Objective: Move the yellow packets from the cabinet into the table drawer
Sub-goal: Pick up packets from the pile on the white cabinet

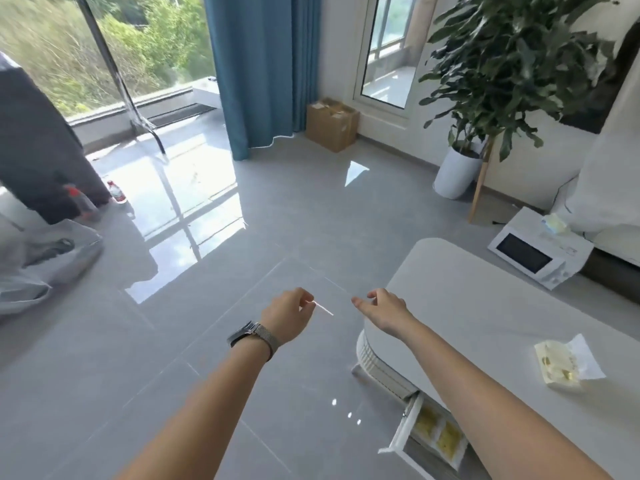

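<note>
Both hands reach forward above the grey tiled floor (194, 341), with nothing in either. On the left hand (287, 315) the fingers are curled loosely in toward the palm, and a watch (252, 337) with a mesh strap sits on its wrist. On the right hand (381, 308) the fingers are relaxed and slightly bent, pointing left, just off the rounded end of the white table (485, 306). Under the table's near edge the table drawer (403, 433) stands pulled out, and two yellow packets (438, 431) lie inside it side by side, partly hidden by the right forearm. Another yellow packet (557, 365) lies on the tabletop to the right, with a crumpled white wrapper (588, 358) touching it. Beyond the table a white microwave (533, 251) sits on the floor beside a bed's white bedding (609, 188). Farther back a potted plant (509, 74) in a white pot stands near the wall, a cardboard box (330, 124) rests by the blue curtain (256, 71), and a bottle (117, 192) with a red cap stands on the floor at left
</note>
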Action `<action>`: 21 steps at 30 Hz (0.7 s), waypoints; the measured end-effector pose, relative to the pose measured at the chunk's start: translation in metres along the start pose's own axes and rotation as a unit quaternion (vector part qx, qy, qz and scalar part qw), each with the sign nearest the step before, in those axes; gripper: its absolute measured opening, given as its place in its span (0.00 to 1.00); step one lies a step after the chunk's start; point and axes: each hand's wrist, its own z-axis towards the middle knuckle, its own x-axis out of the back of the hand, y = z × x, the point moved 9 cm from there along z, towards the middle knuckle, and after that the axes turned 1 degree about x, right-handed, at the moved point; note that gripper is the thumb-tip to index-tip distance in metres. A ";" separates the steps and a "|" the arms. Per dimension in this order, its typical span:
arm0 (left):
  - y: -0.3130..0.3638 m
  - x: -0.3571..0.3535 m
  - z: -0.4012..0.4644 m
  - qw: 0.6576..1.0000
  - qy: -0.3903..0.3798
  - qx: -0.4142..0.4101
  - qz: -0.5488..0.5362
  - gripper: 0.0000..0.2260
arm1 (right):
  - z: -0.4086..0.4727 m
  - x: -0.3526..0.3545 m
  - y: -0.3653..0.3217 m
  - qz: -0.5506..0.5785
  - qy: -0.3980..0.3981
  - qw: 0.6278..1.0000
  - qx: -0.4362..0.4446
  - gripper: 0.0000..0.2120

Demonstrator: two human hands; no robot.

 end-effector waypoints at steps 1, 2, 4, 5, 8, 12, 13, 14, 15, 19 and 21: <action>-0.015 0.019 0.004 1.000 0.009 0.009 0.004 0.14 | 0.008 -0.007 -0.029 -0.010 -0.008 1.000 0.019 0.33; -0.032 0.038 0.008 1.000 0.016 0.020 0.002 0.14 | 0.016 -0.015 -0.058 -0.024 -0.015 0.999 0.039 0.33; -0.068 0.074 0.015 0.998 0.032 0.046 -0.007 0.14 | 0.033 -0.030 -0.117 -0.049 -0.026 0.995 0.078 0.32; -0.087 0.093 0.018 0.997 0.041 0.061 -0.015 0.14 | 0.043 -0.038 -0.147 -0.062 -0.033 0.993 0.098 0.32; -0.147 0.150 0.023 0.990 0.079 0.108 -0.034 0.15 | 0.069 -0.065 -0.239 -0.095 -0.061 0.980 0.163 0.32; -0.231 0.221 0.006 0.969 0.153 0.176 -0.081 0.16 | 0.080 -0.117 -0.364 -0.128 -0.108 0.952 0.256 0.31; -0.251 0.235 -0.004 0.962 0.173 0.193 -0.091 0.17 | 0.075 -0.133 -0.392 -0.143 -0.125 0.942 0.276 0.31; -0.272 0.249 -0.015 0.953 0.193 0.209 -0.102 0.17 | 0.070 -0.151 -0.418 -0.162 -0.143 0.931 0.294 0.31; -0.295 0.261 -0.032 0.943 0.206 0.233 -0.115 0.18 | 0.062 -0.171 -0.447 -0.180 -0.154 0.916 0.324 0.31; -0.375 0.295 -0.117 0.896 0.268 0.322 -0.148 0.21 | 0.007 -0.251 -0.537 -0.235 -0.219 0.858 0.402 0.32; -0.415 0.301 -0.164 0.868 0.296 0.365 -0.163 0.22 | -0.029 -0.294 -0.570 -0.263 -0.248 0.823 0.439 0.33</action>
